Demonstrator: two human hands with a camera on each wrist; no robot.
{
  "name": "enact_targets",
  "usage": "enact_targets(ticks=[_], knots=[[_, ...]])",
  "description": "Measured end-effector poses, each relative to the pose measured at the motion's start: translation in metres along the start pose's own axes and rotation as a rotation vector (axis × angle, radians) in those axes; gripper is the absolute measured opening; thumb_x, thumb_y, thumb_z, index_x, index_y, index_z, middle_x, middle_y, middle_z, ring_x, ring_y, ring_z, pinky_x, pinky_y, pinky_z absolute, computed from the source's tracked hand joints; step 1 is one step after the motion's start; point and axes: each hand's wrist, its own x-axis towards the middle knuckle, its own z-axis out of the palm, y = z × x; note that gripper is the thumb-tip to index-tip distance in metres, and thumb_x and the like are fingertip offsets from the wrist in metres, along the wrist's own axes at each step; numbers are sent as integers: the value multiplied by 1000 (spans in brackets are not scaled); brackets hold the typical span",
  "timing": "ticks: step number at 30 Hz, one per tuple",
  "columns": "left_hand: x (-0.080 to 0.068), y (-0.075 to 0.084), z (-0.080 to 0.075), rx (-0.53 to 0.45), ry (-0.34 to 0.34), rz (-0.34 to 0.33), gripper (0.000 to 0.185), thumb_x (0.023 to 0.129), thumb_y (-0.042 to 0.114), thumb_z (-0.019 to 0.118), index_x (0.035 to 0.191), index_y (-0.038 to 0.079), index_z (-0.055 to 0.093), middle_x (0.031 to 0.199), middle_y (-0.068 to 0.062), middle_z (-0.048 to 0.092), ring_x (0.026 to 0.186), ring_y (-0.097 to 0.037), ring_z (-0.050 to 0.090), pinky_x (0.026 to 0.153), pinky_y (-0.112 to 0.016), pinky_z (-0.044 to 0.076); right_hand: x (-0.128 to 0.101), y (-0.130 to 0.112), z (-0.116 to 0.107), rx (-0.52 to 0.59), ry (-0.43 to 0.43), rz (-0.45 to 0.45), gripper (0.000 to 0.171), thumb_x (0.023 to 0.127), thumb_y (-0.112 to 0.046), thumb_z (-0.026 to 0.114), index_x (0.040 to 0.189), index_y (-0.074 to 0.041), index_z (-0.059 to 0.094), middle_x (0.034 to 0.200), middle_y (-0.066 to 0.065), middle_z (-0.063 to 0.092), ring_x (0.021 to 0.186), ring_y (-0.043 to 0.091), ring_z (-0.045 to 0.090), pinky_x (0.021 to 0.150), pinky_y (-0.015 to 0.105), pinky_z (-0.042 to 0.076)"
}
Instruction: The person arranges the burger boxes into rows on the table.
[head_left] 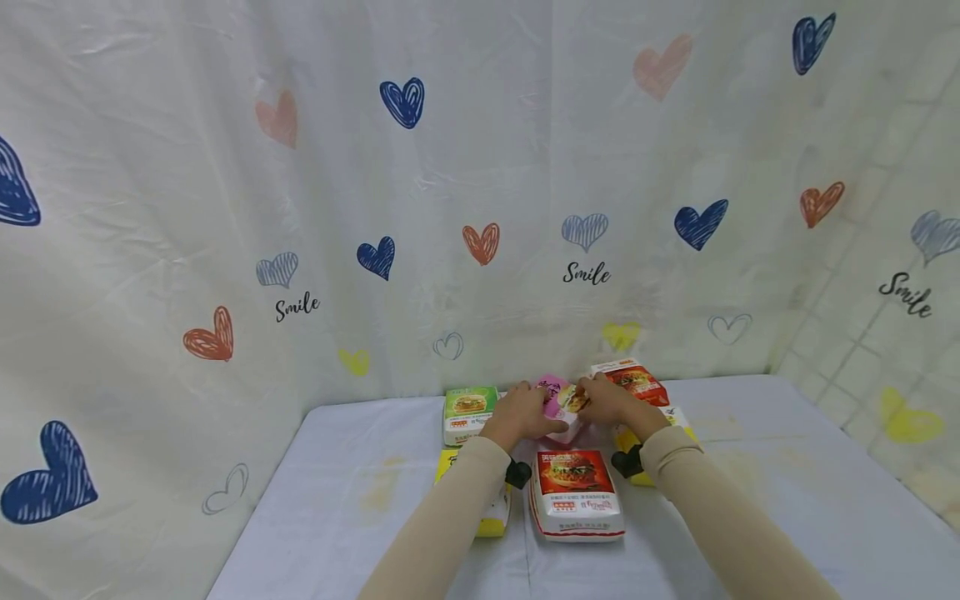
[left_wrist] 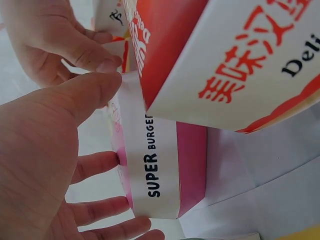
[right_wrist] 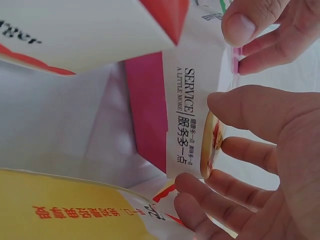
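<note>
My left hand (head_left: 521,412) and my right hand (head_left: 611,400) both grip the pink burger box (head_left: 558,398), which sits just below the centre of the head view, at the back of the white table (head_left: 750,483). In the left wrist view, my left thumb and fingers (left_wrist: 100,165) curl round the box's edge beside the "SUPER BURGER" lettering. In the right wrist view, my right fingers (right_wrist: 235,150) pinch the opposite edge, next to the "SERVICE" print.

Surrounding items in the head view:
- Green burger box (head_left: 468,412): left of my left hand.
- Red burger box (head_left: 636,382): right of my right hand, at the back.
- Second red box (head_left: 576,492): lower centre, between my forearms.
- Yellow boxes (head_left: 491,517): under each forearm.
</note>
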Motion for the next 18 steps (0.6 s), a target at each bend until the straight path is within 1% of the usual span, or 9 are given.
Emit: enact_targets(ticks=[3,10,14,18], knots=[[0,0,1,-10,2,-7,72,82,63,76,140,22,62,135,-5,61,114,-20,55,99,-41,54,-1,0,0,-10,7,-3,44,91,-16,73,128,2,58,117,23,52,97,31,57,92,54,52],[0,-1,2,7,20,5,70,83,63,75,138,20,63,132,-6,61,113,-21,55,98,-41,54,-1,0,2,-61,37,-33,43,90,-19,75,125,0,59,113,21,55,96,31,56,89,53,51],[0,-2,1,-6,11,5,69,84,59,77,139,20,63,130,-7,61,111,-20,55,97,-41,54,-1,1,5,-73,47,-36,42,90,-20,76,123,0,59,111,20,56,97,31,55,88,52,51],[0,-2,1,-11,-4,-2,70,85,58,77,142,21,60,135,-7,58,114,-21,55,99,-41,54,0,0,6,-83,44,-16,44,91,-22,76,125,0,60,113,21,57,101,33,55,91,54,50]])
